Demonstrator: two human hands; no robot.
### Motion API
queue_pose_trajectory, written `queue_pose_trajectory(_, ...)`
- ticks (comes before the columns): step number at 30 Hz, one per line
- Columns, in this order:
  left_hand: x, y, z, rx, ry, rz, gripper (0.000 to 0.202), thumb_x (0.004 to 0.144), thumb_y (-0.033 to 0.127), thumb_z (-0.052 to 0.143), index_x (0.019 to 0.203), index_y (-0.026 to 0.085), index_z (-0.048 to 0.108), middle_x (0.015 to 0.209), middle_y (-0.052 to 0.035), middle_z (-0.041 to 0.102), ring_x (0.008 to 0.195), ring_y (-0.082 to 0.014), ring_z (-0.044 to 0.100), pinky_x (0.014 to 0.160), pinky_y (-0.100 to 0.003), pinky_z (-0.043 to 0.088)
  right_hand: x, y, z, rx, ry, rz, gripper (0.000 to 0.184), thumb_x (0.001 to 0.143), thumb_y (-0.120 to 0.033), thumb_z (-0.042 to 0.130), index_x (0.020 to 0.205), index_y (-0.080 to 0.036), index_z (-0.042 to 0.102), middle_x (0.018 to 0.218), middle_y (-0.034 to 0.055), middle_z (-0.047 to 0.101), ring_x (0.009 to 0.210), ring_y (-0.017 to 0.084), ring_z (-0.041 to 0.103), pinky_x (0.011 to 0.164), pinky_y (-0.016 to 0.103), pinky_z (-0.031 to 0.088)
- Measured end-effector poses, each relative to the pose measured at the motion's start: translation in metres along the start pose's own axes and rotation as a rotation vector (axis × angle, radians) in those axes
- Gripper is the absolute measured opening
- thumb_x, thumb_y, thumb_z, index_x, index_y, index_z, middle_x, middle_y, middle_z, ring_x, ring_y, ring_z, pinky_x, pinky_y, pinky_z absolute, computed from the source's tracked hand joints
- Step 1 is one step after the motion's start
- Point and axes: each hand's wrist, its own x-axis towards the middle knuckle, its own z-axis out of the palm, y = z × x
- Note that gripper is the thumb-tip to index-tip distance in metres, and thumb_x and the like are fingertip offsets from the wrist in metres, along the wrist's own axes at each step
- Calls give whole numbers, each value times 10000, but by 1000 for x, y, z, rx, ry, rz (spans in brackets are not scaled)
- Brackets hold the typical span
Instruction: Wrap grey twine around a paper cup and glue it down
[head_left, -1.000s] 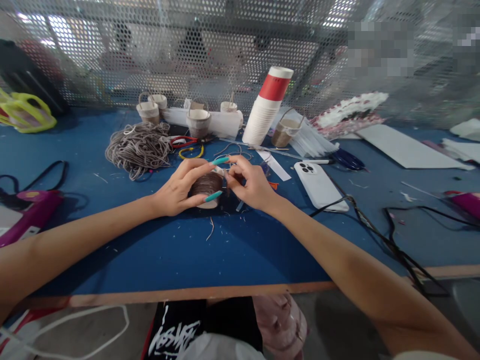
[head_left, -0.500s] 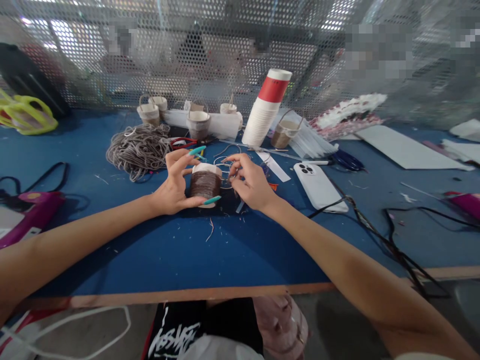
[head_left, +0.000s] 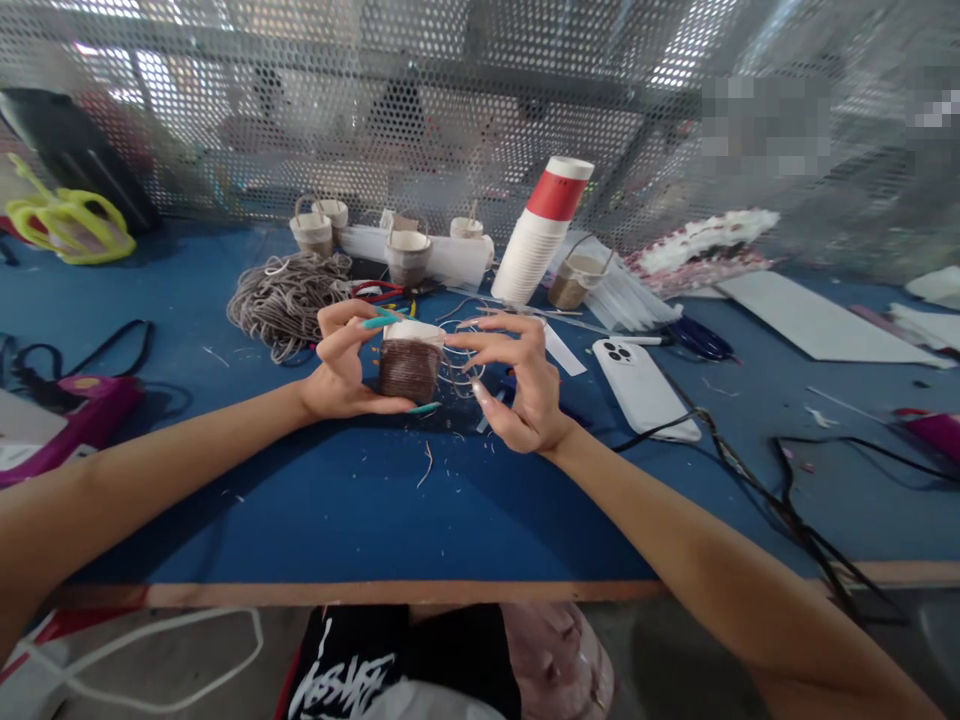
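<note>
My left hand (head_left: 341, 370) grips a small paper cup (head_left: 409, 370) wound round with dark brown cord, its white upper band still bare. The thumb lies along the lower side and the fingers are at the upper side. On the cup's right, my right hand (head_left: 525, 380) has its fingers stretched out and the thumb apart, holding nothing visible. Its fingertips are close to the cup's white band; whether they touch it I cannot tell. Behind those fingers lie thin white wire rings (head_left: 450, 375), partly hidden.
Behind my hands are a heap of grey cord (head_left: 289, 300), a cord-wrapped cup with a handle (head_left: 409, 262) and a tall stack of paper cups (head_left: 532, 240). A white phone (head_left: 646, 390) lies to the right, near black cables (head_left: 750, 480). A purple glue gun (head_left: 94, 415) is at left.
My right hand's fingers have gone from bunched together to spread out, and it has moved slightly right. The cup remains in my left hand, tilted a little differently. The view has shifted slightly.
</note>
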Motion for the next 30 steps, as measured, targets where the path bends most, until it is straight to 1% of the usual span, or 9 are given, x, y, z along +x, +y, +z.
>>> queue_pose_trajectory(2, 3, 1, 3, 22, 105, 155, 1043, 626, 637, 855, 1423, 398, 226, 1270, -60, 311, 1177, -262, 542, 968, -519, 587, -1, 0, 0, -2, -14, 14, 381, 752, -164, 535, 1100, -314, 492, 1114, 34, 700, 1147, 296, 564, 964, 552, 455)
queue_pose_trajectory(3, 5, 1, 5, 34, 134, 182, 1028, 636, 637, 848, 1424, 415, 226, 1256, -55, 312, 1158, -254, 543, 953, -513, 596, -1, 1, 1, -2, -24, 17, 383, 756, -158, 535, 1103, -312, 492, 1113, 35, 700, 1144, 291, 562, 967, 545, 455)
queue_pose_trajectory(6, 8, 3, 8, 86, 164, 175, 963, 666, 673, 805, 1418, 430, 255, 1228, -55, 329, 1135, -252, 524, 933, -507, 607, 0, 2, 2, 9, -51, 12, 390, 759, -158, 528, 1119, -305, 494, 1132, 41, 693, 1155, 285, 549, 986, 535, 448)
queue_pose_trajectory(10, 9, 3, 9, 93, 198, 216, 1003, 658, 690, 801, 1447, 393, 258, 1210, -67, 329, 1110, -244, 511, 875, -478, 630, 1, 1, 2, 28, -85, 45, 384, 752, -187, 526, 1119, -299, 501, 1144, 43, 691, 1156, 288, 551, 1002, 537, 435)
queue_pose_trajectory(14, 9, 4, 7, 128, 165, 190, 986, 656, 715, 786, 1420, 416, 239, 1206, -59, 323, 1106, -248, 510, 874, -492, 622, 3, -1, 1, 54, -121, 91, 337, 771, -206, 515, 1093, -302, 498, 1128, 34, 700, 1134, 283, 556, 976, 522, 446)
queue_pose_trajectory(21, 12, 9, 4, 104, 155, 241, 924, 682, 660, 804, 1390, 358, 293, 1213, -61, 332, 1132, -246, 524, 892, -474, 608, 4, -3, 3, 62, -54, 60, 374, 772, -189, 536, 1126, -293, 473, 1252, 62, 662, 1142, 284, 575, 986, 534, 435)
queue_pose_trajectory(26, 4, 1, 3, 94, 83, 171, 927, 664, 639, 828, 1374, 356, 304, 1242, -72, 330, 1208, -282, 498, 997, -553, 553, 4, -2, 3, 68, -139, 64, 329, 778, -190, 511, 1085, -302, 477, 1158, 43, 691, 1117, 285, 587, 1004, 562, 433)
queue_pose_trajectory(28, -1, -5, 2, 63, 76, 150, 935, 662, 646, 824, 1379, 364, 295, 1256, -80, 329, 1238, -301, 479, 1025, -578, 530, 3, 1, 4, 74, -111, 60, 402, 766, -221, 535, 1147, -306, 443, 1207, 64, 657, 1154, 294, 592, 1018, 578, 436)
queue_pose_trajectory(30, -6, -9, 3, 34, 91, 125, 957, 669, 684, 796, 1399, 406, 243, 1288, -78, 291, 1248, -297, 461, 1011, -578, 549, 2, 5, 6, 89, -60, 60, 576, 740, -283, 605, 1262, -302, 364, 1357, 114, 551, 1289, 320, 532, 1069, 595, 421)
